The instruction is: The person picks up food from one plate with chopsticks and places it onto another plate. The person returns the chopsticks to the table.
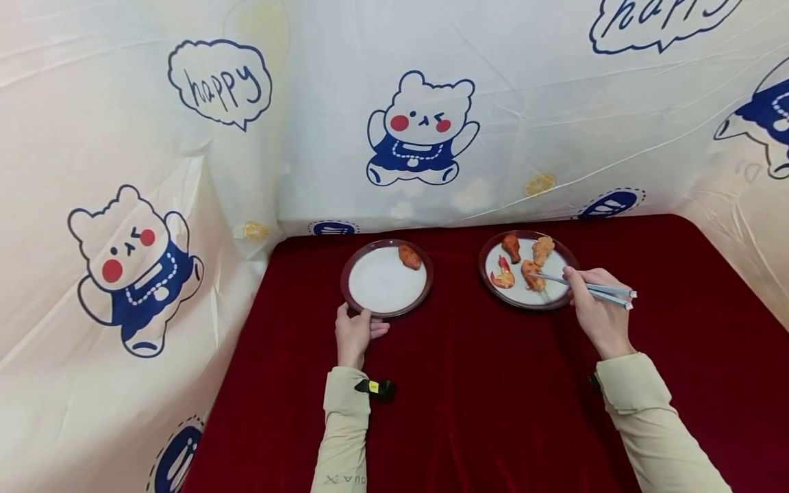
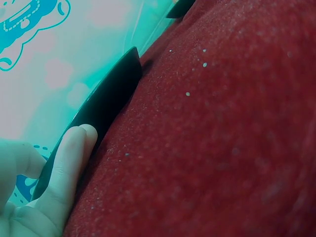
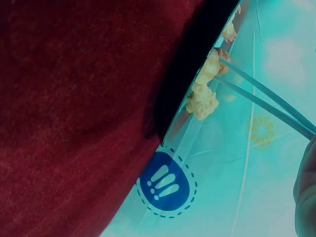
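Note:
My right hand [image 1: 600, 311] holds a pair of pale blue chopsticks [image 1: 607, 291]. Their tips are at a glazed, orange-brown piece of chicken [image 1: 531, 275] on the brown-rimmed right plate [image 1: 511, 299]. Around that piece lie a small drumstick [image 1: 511, 248], a crumbed fried piece [image 1: 543, 250] and a shrimp [image 1: 503, 274]. At the near left edge of the left plate [image 1: 385, 287], my left hand [image 1: 354, 335] grips the rim; the left wrist view shows fingers [image 2: 69, 158] along its dark outer side. One browned chicken piece [image 1: 409, 257] sits at that plate's far right.
A dark red cloth [image 1: 456, 383] covers the table, and both plates stand toward its back, side by side with a gap between. Printed white fabric [image 1: 327, 123] hangs behind and at the sides. A black strap device [image 1: 379, 389] is on my left wrist.

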A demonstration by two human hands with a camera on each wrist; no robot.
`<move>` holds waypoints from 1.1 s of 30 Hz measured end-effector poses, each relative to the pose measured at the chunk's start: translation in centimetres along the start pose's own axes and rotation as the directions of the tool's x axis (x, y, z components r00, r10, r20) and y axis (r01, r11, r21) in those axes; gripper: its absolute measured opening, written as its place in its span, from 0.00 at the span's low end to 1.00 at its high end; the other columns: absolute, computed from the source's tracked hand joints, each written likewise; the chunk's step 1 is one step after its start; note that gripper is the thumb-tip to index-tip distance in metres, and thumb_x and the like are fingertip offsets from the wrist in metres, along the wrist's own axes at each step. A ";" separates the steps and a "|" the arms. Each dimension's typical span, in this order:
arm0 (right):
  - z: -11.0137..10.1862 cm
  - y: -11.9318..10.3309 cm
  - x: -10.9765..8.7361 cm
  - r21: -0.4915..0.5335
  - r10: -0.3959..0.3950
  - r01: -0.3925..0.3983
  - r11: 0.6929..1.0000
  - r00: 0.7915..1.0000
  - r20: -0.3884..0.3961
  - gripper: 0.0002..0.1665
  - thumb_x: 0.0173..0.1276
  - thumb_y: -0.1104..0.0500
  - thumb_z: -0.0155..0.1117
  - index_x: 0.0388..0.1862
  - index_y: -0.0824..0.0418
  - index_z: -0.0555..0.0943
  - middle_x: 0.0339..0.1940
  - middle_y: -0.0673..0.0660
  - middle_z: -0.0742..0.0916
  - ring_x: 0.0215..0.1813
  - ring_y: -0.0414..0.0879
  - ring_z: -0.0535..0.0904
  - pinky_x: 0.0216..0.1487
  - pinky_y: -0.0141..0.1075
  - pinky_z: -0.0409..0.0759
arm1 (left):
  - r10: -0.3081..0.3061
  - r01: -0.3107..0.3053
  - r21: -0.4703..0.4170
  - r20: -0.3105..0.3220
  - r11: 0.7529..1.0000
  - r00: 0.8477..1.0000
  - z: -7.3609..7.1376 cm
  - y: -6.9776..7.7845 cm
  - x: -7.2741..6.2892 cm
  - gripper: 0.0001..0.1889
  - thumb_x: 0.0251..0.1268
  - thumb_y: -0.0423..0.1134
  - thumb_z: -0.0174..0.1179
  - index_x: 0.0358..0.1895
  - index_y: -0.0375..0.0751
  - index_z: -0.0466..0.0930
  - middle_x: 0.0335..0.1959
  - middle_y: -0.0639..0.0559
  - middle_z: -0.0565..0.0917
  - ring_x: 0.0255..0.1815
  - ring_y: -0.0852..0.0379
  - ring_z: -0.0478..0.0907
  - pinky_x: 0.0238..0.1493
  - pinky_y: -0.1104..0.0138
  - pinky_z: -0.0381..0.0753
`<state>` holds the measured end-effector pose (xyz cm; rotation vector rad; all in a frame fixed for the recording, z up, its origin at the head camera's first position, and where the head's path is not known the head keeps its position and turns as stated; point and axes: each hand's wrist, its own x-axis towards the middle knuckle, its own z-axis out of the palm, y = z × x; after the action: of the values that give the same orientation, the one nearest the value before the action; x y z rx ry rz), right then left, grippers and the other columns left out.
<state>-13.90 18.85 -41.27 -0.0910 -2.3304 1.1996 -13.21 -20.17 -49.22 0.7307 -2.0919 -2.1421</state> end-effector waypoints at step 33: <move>2.5 -2.1 0.0 0.130 -0.147 0.153 0.980 0.988 -0.056 0.17 0.69 0.58 0.63 0.26 0.69 0.87 0.21 0.45 0.81 0.21 0.24 0.74 0.20 0.17 0.70 | -0.003 0.003 -0.033 -0.002 0.999 1.000 -0.1 -0.1 0.2 0.37 0.69 0.35 0.49 0.77 0.40 0.42 0.33 0.37 0.85 0.25 0.51 0.87 0.32 0.63 0.90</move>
<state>-14.71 15.72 -40.82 0.1021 -2.1683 1.2602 -13.31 -20.29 -49.36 0.7321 -2.0503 -2.1716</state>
